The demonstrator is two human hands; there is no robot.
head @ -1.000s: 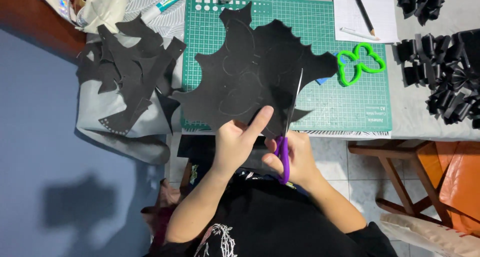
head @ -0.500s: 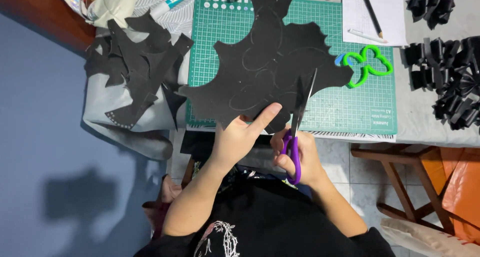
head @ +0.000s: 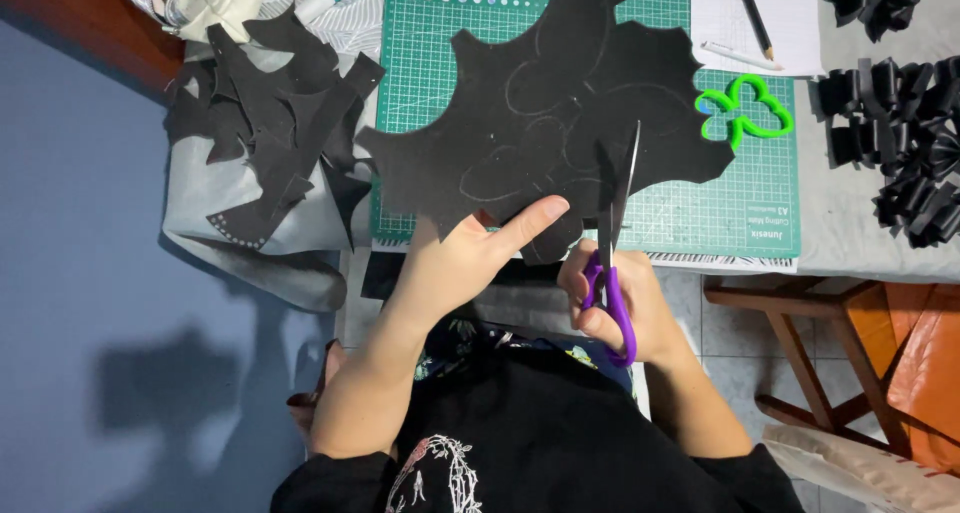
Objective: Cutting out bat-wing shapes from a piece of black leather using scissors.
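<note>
- Large black sheet (head: 540,123) spread over green cutting mat (head: 720,213) on table (head: 860,243), near edge overhanging toward the body; faint curved outlines drawn on it.
- Left hand (head: 460,263) under and on the sheet's near edge, grip pinching it, index finger stretched flat along the edge toward the blades.
- Right hand (head: 620,303) closed around purple-handled scissors (head: 612,233), fingers through the loops; blades pointing away from the body, slightly parted, biting into the sheet's near edge (just right of the left index fingertip).
- Green clover-shaped template (head: 745,113) on the mat, just right of the sheet.
- Pile of black offcuts (head: 270,123) on grey cloth at the table's left end.
- Black folded pieces (head: 900,123) stacked at far right.
- White paper (head: 730,23) with pencil (head: 752,13) behind the mat.
</note>
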